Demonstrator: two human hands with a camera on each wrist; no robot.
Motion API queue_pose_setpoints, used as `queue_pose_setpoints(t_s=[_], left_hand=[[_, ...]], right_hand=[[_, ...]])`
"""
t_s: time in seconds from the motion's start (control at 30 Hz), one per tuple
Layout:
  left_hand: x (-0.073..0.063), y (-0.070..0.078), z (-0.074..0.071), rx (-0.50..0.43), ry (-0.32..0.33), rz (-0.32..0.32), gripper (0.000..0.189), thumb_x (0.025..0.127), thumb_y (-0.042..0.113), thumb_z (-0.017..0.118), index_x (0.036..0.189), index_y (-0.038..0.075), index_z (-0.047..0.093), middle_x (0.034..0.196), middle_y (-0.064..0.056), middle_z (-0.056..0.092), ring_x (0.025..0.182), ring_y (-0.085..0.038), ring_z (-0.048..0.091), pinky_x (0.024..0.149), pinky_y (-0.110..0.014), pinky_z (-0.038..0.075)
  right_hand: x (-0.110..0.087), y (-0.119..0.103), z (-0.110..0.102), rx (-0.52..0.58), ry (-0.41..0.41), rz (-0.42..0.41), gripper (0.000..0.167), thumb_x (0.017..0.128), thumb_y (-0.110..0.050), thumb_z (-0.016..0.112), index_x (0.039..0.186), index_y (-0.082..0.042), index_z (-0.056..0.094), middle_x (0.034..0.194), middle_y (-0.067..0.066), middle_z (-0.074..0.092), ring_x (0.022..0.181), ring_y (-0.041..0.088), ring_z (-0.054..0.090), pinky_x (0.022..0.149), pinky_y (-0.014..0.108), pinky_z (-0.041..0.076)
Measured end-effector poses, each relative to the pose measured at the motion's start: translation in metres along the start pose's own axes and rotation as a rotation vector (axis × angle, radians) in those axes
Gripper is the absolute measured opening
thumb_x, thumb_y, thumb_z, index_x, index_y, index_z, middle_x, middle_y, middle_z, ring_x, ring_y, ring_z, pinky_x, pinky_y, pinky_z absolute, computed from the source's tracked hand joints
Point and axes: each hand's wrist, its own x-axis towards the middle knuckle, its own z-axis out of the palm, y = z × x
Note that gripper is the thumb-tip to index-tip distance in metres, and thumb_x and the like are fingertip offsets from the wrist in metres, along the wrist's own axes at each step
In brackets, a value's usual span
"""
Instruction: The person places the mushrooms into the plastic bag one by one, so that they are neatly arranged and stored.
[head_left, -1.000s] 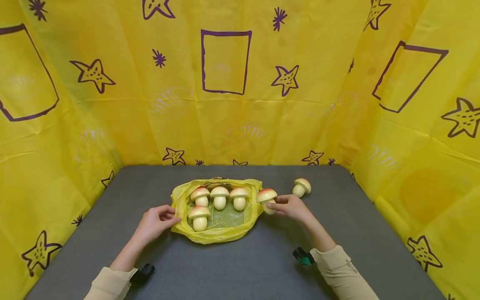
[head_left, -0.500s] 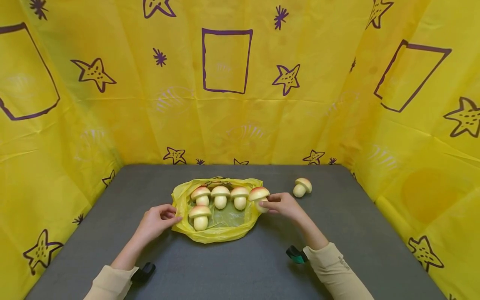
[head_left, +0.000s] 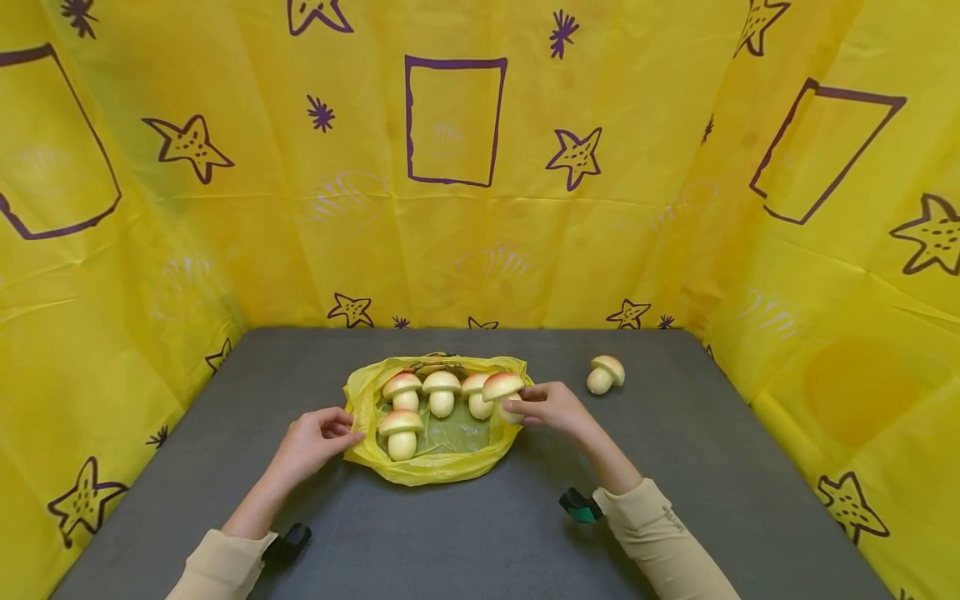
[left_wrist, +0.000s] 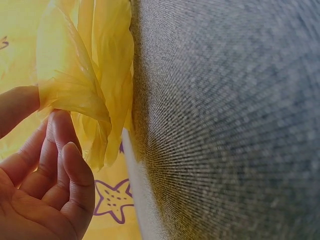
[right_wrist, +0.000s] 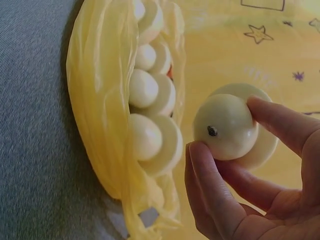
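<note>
A yellow plastic bag (head_left: 417, 473) lies wide-mouthed on the grey table, with several toy mushrooms inside. Three form a row at the back, and one mushroom (head_left: 401, 435) sits at the front left. My left hand (head_left: 309, 446) pinches the bag's left rim; the left wrist view shows thumb and fingertips on the thin film (left_wrist: 75, 85). My right hand (head_left: 557, 407) holds another mushroom (head_left: 502, 387), red-tinged cap up, over the bag's right side. In the right wrist view, thumb and fingers grip its pale round stem (right_wrist: 225, 127), apart from the bag.
One more mushroom (head_left: 604, 375) lies tilted at the table's back right. Yellow cloth walls (head_left: 480, 250) with drawn stars enclose the grey table (head_left: 450, 542) at the back and both sides.
My right hand has carried its mushroom leftward, from beside the bag's right edge to over its right side. My left hand keeps its hold on the rim.
</note>
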Motion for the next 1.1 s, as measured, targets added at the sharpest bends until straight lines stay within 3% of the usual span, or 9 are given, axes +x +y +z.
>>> queue_pose_setpoints(t_s=[0.47,0.77,1.1], left_hand=[[0.000,0.000,0.000,0.002,-0.001,-0.004,0.030,0.079,0.028,0.077,0.097,0.006,0.067,0.082,-0.003,0.067,0.069,-0.010,0.058,0.059,-0.022,0.046],[-0.001,0.000,0.000,0.002,-0.009,-0.001,0.032,0.079,0.030,0.077,0.097,0.005,0.066,0.082,-0.003,0.067,0.069,-0.010,0.057,0.058,-0.023,0.045],[0.000,0.000,0.000,0.004,-0.009,-0.002,0.031,0.079,0.029,0.077,0.096,0.005,0.067,0.082,-0.003,0.067,0.069,-0.011,0.057,0.059,-0.023,0.046]], right_hand=[[0.005,-0.008,0.018,-0.002,-0.033,-0.003,0.053,0.081,-0.033,0.075,0.118,0.002,0.063,0.121,0.019,0.063,0.088,0.020,0.070,0.082,0.035,0.054],[0.010,-0.010,0.031,0.019,-0.068,-0.038,0.057,0.083,-0.028,0.074,0.123,0.008,0.057,0.126,0.027,0.057,0.096,0.027,0.068,0.080,0.034,0.055],[0.010,-0.016,0.044,0.013,-0.083,-0.075,0.056,0.082,-0.027,0.074,0.122,0.009,0.058,0.124,0.028,0.057,0.091,0.028,0.069,0.078,0.035,0.055]])
